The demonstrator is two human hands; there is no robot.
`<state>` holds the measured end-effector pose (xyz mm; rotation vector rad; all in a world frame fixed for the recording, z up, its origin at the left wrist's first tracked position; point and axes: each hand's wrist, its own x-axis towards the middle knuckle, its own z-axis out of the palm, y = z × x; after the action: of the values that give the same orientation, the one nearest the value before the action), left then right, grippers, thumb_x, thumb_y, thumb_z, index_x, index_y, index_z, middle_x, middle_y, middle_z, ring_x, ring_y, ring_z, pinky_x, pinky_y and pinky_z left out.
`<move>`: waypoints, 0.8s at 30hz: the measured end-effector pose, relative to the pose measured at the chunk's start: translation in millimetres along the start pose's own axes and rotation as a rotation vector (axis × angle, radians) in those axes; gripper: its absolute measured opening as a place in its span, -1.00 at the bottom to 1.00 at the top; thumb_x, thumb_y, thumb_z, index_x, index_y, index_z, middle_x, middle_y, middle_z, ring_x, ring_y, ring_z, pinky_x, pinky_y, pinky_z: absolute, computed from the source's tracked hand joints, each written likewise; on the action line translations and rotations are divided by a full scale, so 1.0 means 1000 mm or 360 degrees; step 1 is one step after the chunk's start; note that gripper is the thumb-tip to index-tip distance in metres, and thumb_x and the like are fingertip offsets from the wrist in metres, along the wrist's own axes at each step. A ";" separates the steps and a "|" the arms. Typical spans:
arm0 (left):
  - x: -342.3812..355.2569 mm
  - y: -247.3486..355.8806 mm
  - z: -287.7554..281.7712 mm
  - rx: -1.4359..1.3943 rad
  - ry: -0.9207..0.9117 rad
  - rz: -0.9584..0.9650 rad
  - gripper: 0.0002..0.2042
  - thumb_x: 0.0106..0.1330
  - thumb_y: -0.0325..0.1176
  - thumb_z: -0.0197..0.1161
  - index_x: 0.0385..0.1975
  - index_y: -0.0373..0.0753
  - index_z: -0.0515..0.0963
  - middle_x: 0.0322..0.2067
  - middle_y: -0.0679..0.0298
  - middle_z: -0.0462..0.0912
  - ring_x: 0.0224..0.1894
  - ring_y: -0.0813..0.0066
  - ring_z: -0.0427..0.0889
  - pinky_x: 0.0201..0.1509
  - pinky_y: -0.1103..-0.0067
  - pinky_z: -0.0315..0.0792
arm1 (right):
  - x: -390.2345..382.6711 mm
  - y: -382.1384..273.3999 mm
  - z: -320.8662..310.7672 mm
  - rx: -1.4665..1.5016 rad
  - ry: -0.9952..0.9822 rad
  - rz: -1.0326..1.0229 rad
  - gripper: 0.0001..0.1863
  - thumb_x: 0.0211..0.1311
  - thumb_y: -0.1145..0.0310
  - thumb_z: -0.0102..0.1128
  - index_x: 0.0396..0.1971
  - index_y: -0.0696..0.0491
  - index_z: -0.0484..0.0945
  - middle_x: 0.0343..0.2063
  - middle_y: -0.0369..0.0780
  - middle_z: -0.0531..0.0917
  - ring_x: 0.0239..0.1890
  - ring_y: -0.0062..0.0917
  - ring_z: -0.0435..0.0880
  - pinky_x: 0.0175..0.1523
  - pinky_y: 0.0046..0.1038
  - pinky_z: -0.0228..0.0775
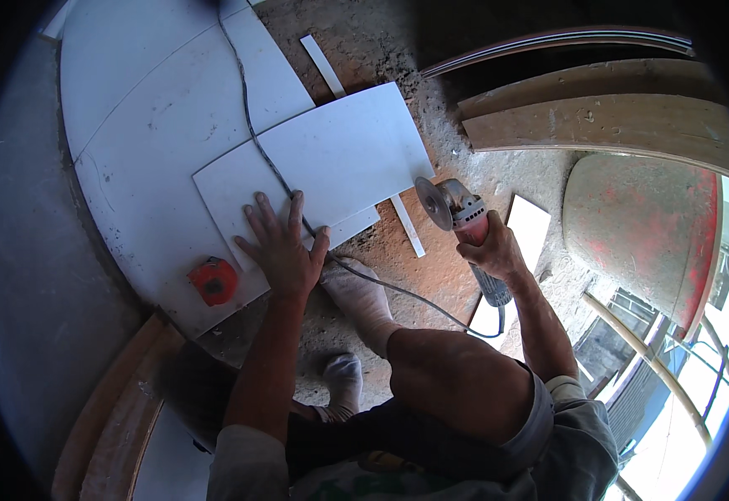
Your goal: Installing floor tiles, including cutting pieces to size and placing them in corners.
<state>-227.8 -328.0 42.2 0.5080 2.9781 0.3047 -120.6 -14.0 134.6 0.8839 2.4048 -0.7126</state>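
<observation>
The right grip [491, 249] is wrapped around an angle grinder [469, 219], its disc [434, 203] just beside the near right corner of the upper white panel [339, 154]; whether the two touch, I cannot tell. The left grip [287, 255] holds nothing, fingers spread on the panel's near left part, the power cord [251, 125] passing between forefinger and thumb. The panel lies on a larger white sheet [155, 100]; a red tape measure [213, 281] sits just left of the panel, a socked foot [358, 299] near its near edge. The step in hand looks like steadying the panel with the grinder poised; the next move seems to call for a firm left palm and the cord clear of the disc.
</observation>
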 end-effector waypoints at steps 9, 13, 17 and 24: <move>0.000 0.000 -0.001 -0.0013 -0.0004 -0.0004 -0.28 0.19 0.22 0.09 0.35 0.15 0.13 0.38 -0.13 -0.11 0.38 -0.29 -0.09 0.17 -0.37 -0.13 | 0.001 0.000 0.000 -0.0007 0.0022 -0.0054 -0.37 -0.20 0.20 0.35 -0.13 0.26 0.37 -0.35 0.08 0.63 -0.31 -0.09 0.69 -0.18 -0.23 0.54; 0.000 0.000 0.000 -0.0130 -0.0005 -0.0041 -0.27 0.17 0.16 0.16 0.36 0.19 0.11 0.40 -0.06 -0.14 0.41 -0.24 -0.16 0.22 -0.35 -0.26 | 0.000 -0.003 -0.002 -0.0010 -0.0005 -0.0021 -0.38 -0.20 0.21 0.35 -0.13 0.25 0.37 -0.35 0.08 0.64 -0.31 -0.10 0.69 -0.18 -0.23 0.54; 0.000 0.000 0.000 -0.0116 -0.0018 -0.0040 -0.27 0.17 0.16 0.16 0.36 0.19 0.11 0.40 -0.06 -0.13 0.41 -0.24 -0.16 0.22 -0.35 -0.26 | 0.001 -0.004 -0.003 -0.0030 -0.0008 -0.0015 -0.38 -0.20 0.22 0.34 -0.13 0.24 0.37 -0.35 0.08 0.64 -0.31 -0.11 0.69 -0.18 -0.23 0.55; 0.000 0.000 0.000 -0.0060 -0.0018 -0.0031 -0.27 0.17 0.19 0.14 0.35 0.17 0.13 0.39 -0.08 -0.12 0.40 -0.26 -0.13 0.20 -0.35 -0.19 | 0.002 -0.004 -0.003 0.0000 0.0003 -0.0033 -0.39 -0.19 0.22 0.34 -0.13 0.23 0.36 -0.35 0.07 0.64 -0.31 -0.11 0.69 -0.18 -0.22 0.55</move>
<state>-227.6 -327.6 42.6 0.4745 2.9586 0.3545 -125.3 -14.3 137.0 0.8614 2.4188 -0.7195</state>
